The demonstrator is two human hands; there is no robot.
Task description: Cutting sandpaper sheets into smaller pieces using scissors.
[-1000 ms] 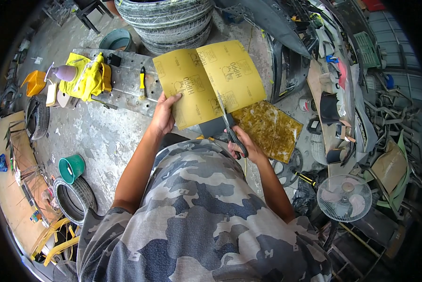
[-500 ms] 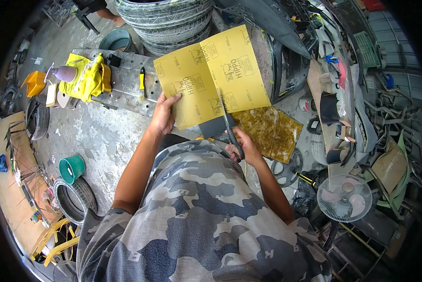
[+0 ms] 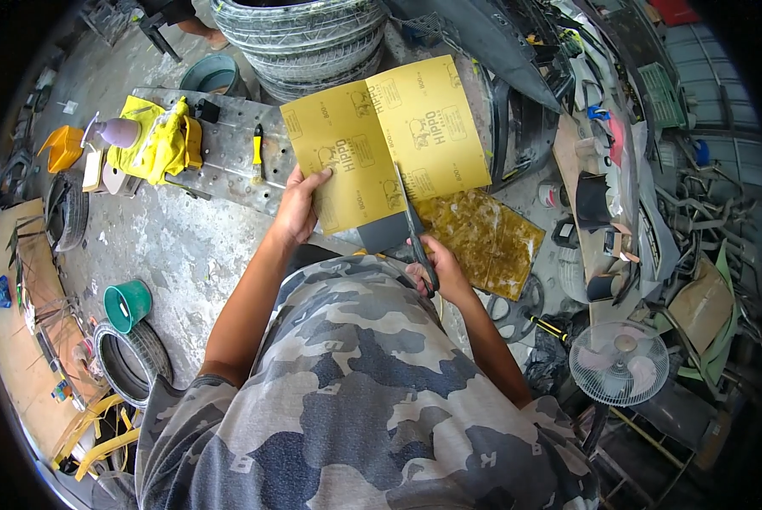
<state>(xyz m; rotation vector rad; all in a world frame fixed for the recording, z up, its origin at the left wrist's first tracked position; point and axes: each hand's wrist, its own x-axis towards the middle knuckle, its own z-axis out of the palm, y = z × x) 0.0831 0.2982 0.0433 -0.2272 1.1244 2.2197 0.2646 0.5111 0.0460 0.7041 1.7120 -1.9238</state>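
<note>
A yellow-backed sheet of sandpaper (image 3: 343, 166), creased down the middle, is held up in front of my body. My left hand (image 3: 299, 206) pinches its lower left edge, thumb on top. My right hand (image 3: 440, 268) is closed around the dark handles of a pair of scissors (image 3: 412, 223). The scissor blades point away from me and lie at the sheet's lower edge, along the crease. Below that edge shows a dark grey surface (image 3: 383, 233); whether it belongs to the same sheet I cannot tell.
A metal bench (image 3: 228, 161) at the far left bears a yellow cloth (image 3: 156, 140) and a brush (image 3: 257, 153). Stacked tires (image 3: 304, 42) stand beyond. A stained brown board (image 3: 483, 246) lies right of the sheet, a fan (image 3: 620, 361) stands lower right, and a green bucket (image 3: 128, 306) sits left.
The sheet's far edge has dropped slightly toward me, and more of the dark grey surface shows below it. Both hands keep their grip in nearly the same places.
</note>
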